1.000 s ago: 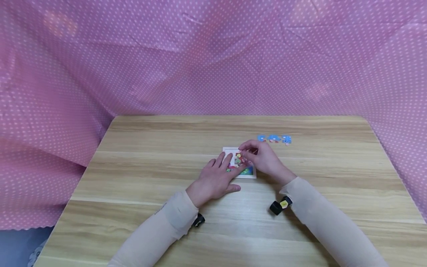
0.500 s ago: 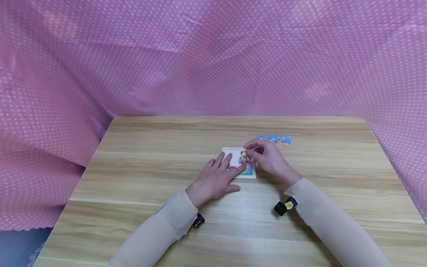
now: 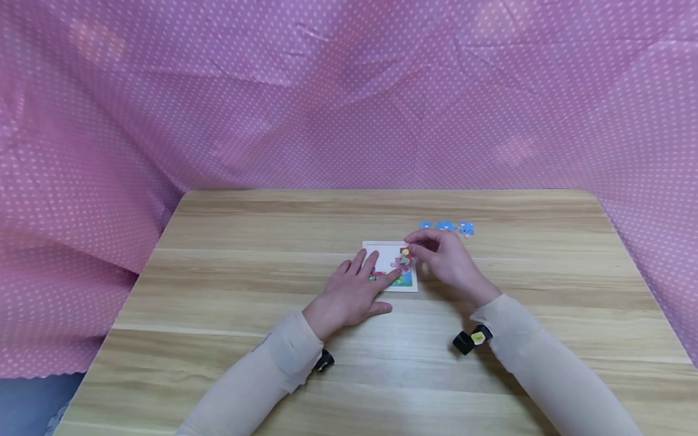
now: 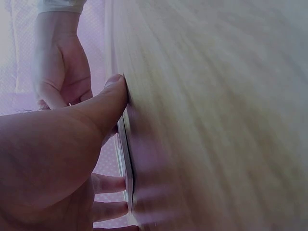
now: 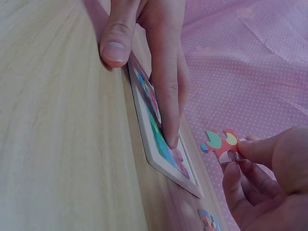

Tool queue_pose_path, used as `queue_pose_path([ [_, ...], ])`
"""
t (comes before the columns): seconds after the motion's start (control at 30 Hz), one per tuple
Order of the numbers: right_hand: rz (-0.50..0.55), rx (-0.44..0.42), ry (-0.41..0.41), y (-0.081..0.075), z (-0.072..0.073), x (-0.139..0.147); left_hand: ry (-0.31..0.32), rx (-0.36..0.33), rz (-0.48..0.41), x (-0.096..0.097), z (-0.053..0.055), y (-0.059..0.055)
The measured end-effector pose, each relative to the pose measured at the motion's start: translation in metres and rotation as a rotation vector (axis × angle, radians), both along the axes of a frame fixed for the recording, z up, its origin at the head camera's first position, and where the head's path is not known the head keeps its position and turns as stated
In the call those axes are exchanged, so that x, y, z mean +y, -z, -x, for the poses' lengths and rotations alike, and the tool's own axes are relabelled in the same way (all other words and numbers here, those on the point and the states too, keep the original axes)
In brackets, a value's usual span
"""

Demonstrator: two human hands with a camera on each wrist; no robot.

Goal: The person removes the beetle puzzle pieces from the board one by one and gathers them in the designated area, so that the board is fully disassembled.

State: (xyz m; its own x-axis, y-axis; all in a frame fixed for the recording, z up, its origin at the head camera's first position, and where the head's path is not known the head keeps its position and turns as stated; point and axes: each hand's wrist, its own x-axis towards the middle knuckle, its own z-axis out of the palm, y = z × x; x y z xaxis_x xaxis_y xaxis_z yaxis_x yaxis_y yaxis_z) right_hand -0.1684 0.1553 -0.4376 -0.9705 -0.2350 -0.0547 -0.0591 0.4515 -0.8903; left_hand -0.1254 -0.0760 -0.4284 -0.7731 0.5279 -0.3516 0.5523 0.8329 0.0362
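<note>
A white-framed puzzle board (image 3: 388,290) lies on the table with part of its colourful picture in place along the near side. My left hand (image 3: 351,297) rests flat across it, fingers spread, the index finger (image 5: 168,106) pressing on the laid pieces. My right hand (image 3: 449,260) pinches a red jigsaw piece (image 5: 222,144) with green and yellow patches between thumb and fingers. In the right wrist view this piece is raised above the board's right part. The left wrist view shows the board's edge (image 4: 126,159) under my left fingers; the piece is hidden there.
Several blue jigsaw pieces (image 3: 446,224) lie in a row on the wooden table (image 3: 245,266), behind my right hand. A pink dotted cloth (image 3: 349,97) hangs behind the table. Each wrist wears a small black camera (image 3: 463,343).
My right hand has moved a little to the right with the red piece, from over the board's middle to its right side. The left hand has stayed in place.
</note>
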Motion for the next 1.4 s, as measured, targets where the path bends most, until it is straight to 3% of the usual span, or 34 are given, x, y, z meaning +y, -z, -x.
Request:
queue_pose_path([
  [0.33,-0.007,-0.028,0.044,-0.001,-0.002,0.01,-0.013,-0.014,0.0,0.0,-0.001,-0.002],
  [1.03,-0.019,0.036,0.111,0.001,-0.002,0.036,-0.003,-0.002,0.003,0.0,-0.001,-0.001],
  [1.4,-0.037,0.001,0.162,0.002,0.001,0.048,0.0,0.0,0.005,0.0,0.0,-0.001],
])
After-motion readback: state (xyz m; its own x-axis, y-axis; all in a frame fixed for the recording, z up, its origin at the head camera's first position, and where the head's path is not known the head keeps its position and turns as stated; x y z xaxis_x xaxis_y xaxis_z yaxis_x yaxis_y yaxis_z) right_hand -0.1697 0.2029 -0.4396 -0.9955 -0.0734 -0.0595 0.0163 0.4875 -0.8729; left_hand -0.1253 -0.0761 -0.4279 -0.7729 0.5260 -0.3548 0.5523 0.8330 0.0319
